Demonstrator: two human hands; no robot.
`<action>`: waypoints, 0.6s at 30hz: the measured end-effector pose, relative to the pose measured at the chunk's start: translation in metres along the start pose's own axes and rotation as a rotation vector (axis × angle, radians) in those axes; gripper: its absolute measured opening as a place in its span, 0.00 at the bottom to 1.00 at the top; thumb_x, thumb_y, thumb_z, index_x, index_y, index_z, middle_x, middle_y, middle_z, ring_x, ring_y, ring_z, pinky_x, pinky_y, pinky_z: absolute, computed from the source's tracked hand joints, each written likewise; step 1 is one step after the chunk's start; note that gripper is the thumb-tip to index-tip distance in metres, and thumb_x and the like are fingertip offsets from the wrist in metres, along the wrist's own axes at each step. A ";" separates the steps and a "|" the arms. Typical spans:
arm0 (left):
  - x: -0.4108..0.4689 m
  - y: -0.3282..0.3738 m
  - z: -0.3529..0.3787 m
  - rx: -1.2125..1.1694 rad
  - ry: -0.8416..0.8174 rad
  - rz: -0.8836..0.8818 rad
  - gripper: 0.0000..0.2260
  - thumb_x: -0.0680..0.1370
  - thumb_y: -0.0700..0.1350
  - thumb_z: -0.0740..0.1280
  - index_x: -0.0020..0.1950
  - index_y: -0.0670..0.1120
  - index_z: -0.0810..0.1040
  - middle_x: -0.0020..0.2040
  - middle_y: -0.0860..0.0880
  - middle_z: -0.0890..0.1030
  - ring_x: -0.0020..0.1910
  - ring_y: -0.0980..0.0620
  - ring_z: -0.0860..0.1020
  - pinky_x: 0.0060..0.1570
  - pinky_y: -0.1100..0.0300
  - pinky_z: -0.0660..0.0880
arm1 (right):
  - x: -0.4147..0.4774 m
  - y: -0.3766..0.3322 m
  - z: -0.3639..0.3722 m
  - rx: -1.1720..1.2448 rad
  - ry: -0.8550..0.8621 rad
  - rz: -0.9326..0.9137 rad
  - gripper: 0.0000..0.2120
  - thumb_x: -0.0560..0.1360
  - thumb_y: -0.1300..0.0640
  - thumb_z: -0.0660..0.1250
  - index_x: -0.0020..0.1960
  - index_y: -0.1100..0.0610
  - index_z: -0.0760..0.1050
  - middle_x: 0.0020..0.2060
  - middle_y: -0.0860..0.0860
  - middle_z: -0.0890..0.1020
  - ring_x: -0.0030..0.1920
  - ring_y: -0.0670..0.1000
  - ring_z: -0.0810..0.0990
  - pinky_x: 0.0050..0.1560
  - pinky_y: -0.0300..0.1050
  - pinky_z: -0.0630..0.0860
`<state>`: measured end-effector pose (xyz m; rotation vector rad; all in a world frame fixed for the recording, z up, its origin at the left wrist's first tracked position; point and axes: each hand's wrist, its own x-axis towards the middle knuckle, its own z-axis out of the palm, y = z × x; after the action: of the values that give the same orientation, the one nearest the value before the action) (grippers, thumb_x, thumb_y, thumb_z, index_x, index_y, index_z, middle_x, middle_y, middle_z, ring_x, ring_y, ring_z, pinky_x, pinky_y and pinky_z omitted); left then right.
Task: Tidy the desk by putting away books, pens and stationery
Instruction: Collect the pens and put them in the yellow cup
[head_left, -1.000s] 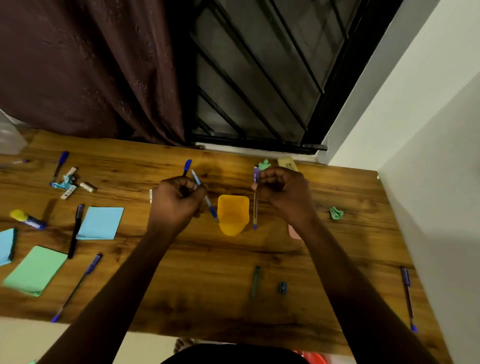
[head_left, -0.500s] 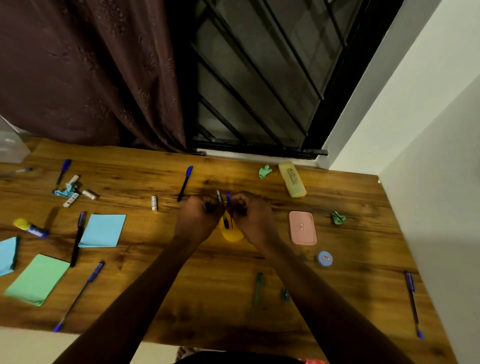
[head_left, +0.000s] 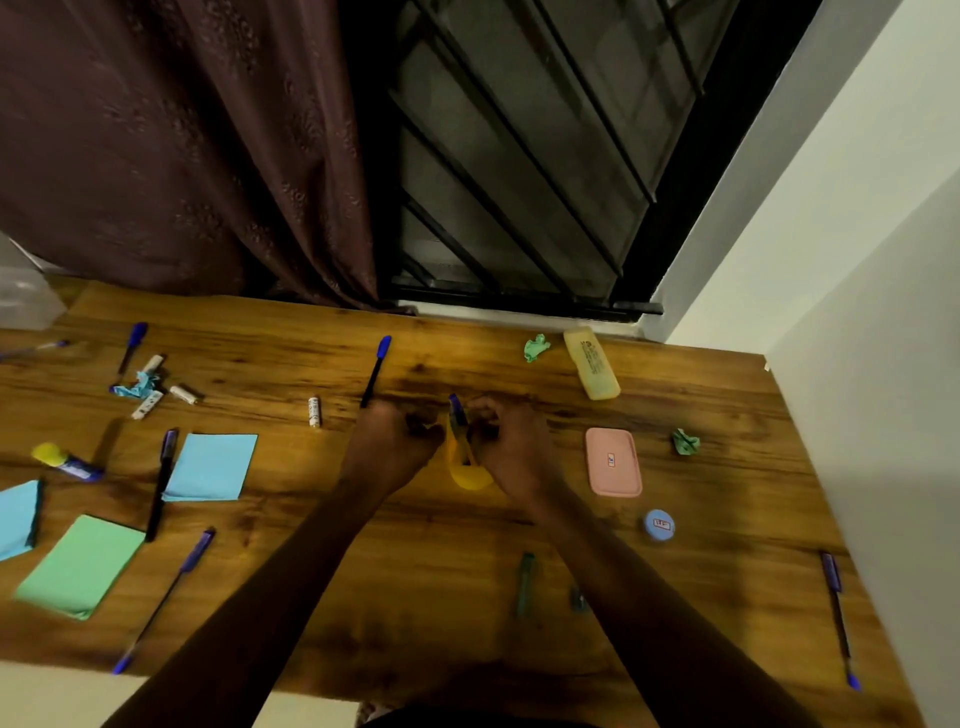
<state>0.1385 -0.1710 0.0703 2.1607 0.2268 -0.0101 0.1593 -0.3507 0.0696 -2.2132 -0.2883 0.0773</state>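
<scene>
- Your left hand (head_left: 395, 441) and right hand (head_left: 511, 448) meet at the yellow cup (head_left: 469, 475), which stands in the middle of the counter (head_left: 441, 571).
- A blue-capped pen (head_left: 455, 410) stands in the cup, its cap poking up between your hands. At least one pen looks put away.
- Both hands have their fingers curled close to the cup's rim, but blur and shadow hide the fingertips. I cannot tell whether either hand has hold of the pen, the cup or nothing.
- Most of the job looks undone. Loose on the counter lie the far-centre pen (head_left: 376, 369), the far-left pen (head_left: 132, 345), the black pen (head_left: 161, 483), the near-left pen (head_left: 166, 597), the right-edge pen (head_left: 836, 618) and the green pen (head_left: 525, 582), which lies between your forearms.
- Other stationery is out too. The glue stick (head_left: 65, 461), blue notes (head_left: 210, 466) and green pad (head_left: 78, 564) lie on the left. The pink case (head_left: 613, 461) and small blue tin (head_left: 658, 525) lie right of the cup, and the yellow case (head_left: 591, 364) lies at the far edge.
- Two green paper scraps, one far (head_left: 536, 347) and one to the right (head_left: 685, 441), probably need clearing as well.
- No books show anywhere in view.
</scene>
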 end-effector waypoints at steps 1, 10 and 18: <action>0.003 -0.004 -0.004 0.005 0.006 -0.004 0.08 0.75 0.40 0.73 0.41 0.54 0.84 0.34 0.50 0.85 0.31 0.53 0.84 0.38 0.49 0.84 | 0.000 0.000 -0.002 0.007 0.020 0.004 0.15 0.76 0.59 0.72 0.62 0.53 0.82 0.56 0.46 0.86 0.53 0.43 0.84 0.45 0.27 0.76; 0.076 -0.058 -0.036 0.307 0.100 -0.101 0.05 0.74 0.45 0.71 0.40 0.46 0.83 0.37 0.48 0.83 0.38 0.45 0.82 0.34 0.60 0.70 | -0.012 0.001 -0.017 0.045 0.142 0.006 0.11 0.77 0.60 0.72 0.59 0.51 0.83 0.54 0.44 0.86 0.54 0.40 0.83 0.55 0.34 0.78; 0.130 -0.072 -0.055 0.346 0.066 -0.133 0.04 0.73 0.42 0.74 0.45 0.43 0.83 0.44 0.40 0.85 0.45 0.38 0.84 0.42 0.51 0.78 | -0.029 -0.005 -0.003 0.014 0.263 -0.006 0.08 0.77 0.61 0.72 0.54 0.53 0.84 0.47 0.44 0.87 0.47 0.35 0.82 0.46 0.25 0.74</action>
<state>0.2500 -0.0659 0.0297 2.4880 0.4329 -0.0578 0.1308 -0.3571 0.0745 -2.1782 -0.1485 -0.2130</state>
